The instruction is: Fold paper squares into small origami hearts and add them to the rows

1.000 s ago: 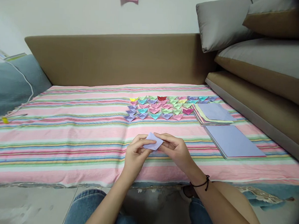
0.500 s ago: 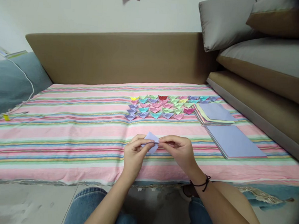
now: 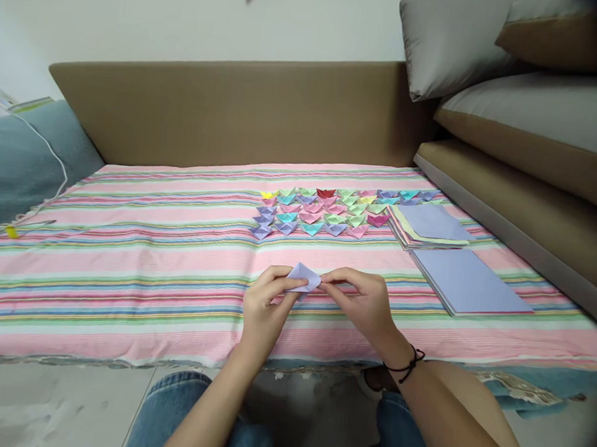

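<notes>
A small folded piece of lavender paper (image 3: 303, 275) is held up over the near part of the striped cloth. My left hand (image 3: 269, 295) is closed on its left side, thumb against the near face and fingers behind. At the paper's right corner, my right hand (image 3: 359, 297) pinches the tip between thumb and index finger. Beyond my hands, several folded paper boats (image 3: 311, 217) in purple, pink, green, turquoise, yellow and red stand in rows.
Two paper stacks lie to the right: a lavender-topped one (image 3: 470, 282) in front and a mixed-colour one (image 3: 433, 224) behind. Striped cloth (image 3: 100, 273) covers the surface. Grey-brown cushions (image 3: 534, 122) are piled at the right. A white cable (image 3: 56, 157) runs at the left.
The folded paper has turned so a flat triangular face shows, where its edge with flaps above and below showed before. My right hand has shifted slightly right to its corner.
</notes>
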### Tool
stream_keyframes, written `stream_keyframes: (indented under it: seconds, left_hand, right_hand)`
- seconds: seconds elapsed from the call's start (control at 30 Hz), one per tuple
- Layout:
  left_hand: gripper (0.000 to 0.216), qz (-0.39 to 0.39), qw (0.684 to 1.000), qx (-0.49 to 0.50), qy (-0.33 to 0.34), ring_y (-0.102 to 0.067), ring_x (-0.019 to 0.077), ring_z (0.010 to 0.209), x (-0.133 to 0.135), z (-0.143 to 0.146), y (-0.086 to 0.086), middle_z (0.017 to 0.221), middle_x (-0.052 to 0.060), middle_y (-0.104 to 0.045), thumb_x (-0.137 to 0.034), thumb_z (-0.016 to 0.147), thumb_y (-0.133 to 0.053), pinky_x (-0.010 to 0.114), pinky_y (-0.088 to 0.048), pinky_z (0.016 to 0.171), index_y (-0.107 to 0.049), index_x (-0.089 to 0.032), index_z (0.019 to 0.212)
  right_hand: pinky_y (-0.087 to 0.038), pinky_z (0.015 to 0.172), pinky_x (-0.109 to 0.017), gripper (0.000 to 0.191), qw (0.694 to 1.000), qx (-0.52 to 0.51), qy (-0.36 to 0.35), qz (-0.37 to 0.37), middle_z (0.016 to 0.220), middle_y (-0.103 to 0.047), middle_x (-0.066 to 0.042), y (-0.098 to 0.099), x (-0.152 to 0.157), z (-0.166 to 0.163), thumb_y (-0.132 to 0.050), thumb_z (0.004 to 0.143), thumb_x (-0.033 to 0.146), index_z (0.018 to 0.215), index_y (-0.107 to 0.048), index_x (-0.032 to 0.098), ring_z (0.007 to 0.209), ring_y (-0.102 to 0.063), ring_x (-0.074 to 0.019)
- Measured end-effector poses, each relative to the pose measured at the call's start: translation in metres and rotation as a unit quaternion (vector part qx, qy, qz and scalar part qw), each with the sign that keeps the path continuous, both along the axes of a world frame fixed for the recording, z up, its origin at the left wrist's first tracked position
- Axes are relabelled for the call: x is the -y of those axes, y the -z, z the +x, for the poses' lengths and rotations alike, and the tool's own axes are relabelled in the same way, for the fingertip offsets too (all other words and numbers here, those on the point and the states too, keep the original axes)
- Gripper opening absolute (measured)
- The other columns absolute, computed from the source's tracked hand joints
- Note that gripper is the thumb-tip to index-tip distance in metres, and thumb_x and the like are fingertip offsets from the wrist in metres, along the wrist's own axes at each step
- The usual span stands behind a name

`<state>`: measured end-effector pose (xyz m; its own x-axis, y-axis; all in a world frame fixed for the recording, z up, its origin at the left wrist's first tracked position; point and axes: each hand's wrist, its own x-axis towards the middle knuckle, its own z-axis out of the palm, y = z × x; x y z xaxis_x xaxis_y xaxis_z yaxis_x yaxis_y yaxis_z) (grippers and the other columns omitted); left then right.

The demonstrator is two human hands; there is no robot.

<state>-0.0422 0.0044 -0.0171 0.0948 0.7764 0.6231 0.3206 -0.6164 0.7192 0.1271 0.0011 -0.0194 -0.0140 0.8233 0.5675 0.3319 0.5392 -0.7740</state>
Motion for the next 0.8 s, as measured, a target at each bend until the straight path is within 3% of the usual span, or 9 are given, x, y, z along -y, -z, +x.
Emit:
stream_keyframes:
  seconds: [0.17, 0.4, 0.53, 0.63, 0.8]
  left_hand:
    - [0.018, 0.057, 0.998, -0.039, 0.013, -0.061, 0.0137, 0.076, -0.0002, -0.0023, -0.0003, 0.084, 0.004, -0.066, -0.009, 0.077, -0.061, 0.023, -0.047, 0.065, -0.072, -0.023, 0.084]
    - [0.019, 0.031, 0.999, -0.029, 0.023, -0.061, 0.0135, 0.075, 0.0017, -0.0011, -0.0017, 0.084, 0.003, -0.066, -0.008, 0.078, -0.06, 0.023, -0.047, 0.063, -0.072, -0.023, 0.082]
    - [0.012, -0.025, 1.0, 0.014, 0.003, -0.061, 0.0145, 0.074, 0.0016, 0.0, -0.0006, 0.083, 0.004, -0.066, -0.015, 0.077, -0.063, 0.022, -0.045, 0.056, -0.073, -0.023, 0.079]
    - [0.009, -0.056, 0.997, 0.046, 0.003, -0.061, 0.0144, 0.074, 0.0015, 0.0014, 0.0, 0.082, 0.004, -0.066, -0.018, 0.075, -0.066, 0.021, -0.044, 0.052, -0.073, -0.023, 0.077]
    - [0.005, -0.091, 0.993, 0.077, 0.024, -0.061, 0.0144, 0.072, 0.0027, 0.0059, -0.0006, 0.079, 0.004, -0.066, -0.022, 0.071, -0.07, 0.02, -0.042, 0.048, -0.074, -0.022, 0.074]
  right_hand:
    - [-0.053, 0.063, -0.029, 0.007, 0.998, 0.05, -0.009, 0.049, 0.072, -0.071, -0.004, -0.002, -0.0005, 0.0019, -0.062, 0.079, 0.02, 0.076, -0.068, 0.021, 0.067, -0.067, -0.0187]
    - [-0.051, 0.064, -0.03, 0.01, 0.996, 0.073, -0.03, 0.041, 0.073, -0.07, -0.004, -0.0029, -0.0007, 0.0044, -0.058, 0.082, 0.02, 0.075, -0.065, 0.022, 0.07, -0.065, -0.019]
    - [-0.055, 0.067, -0.031, 0.003, 0.999, -0.015, -0.046, -0.022, 0.076, -0.069, -0.004, 0.0002, -0.0011, 0.0025, -0.064, 0.078, 0.024, 0.079, -0.065, 0.021, 0.073, -0.066, -0.0195]
    - [-0.057, 0.068, -0.032, 0.012, 0.991, -0.086, -0.077, -0.074, 0.078, -0.069, -0.004, 0.003, -0.0007, 0.0003, -0.07, 0.073, 0.027, 0.082, -0.066, 0.021, 0.073, -0.068, -0.0202]
    - [-0.058, 0.063, -0.033, 0.009, 0.984, -0.129, -0.067, -0.099, 0.072, -0.07, -0.005, 0.0053, 0.001, -0.0026, -0.071, 0.072, 0.029, 0.07, -0.067, 0.02, 0.07, -0.068, -0.0215]
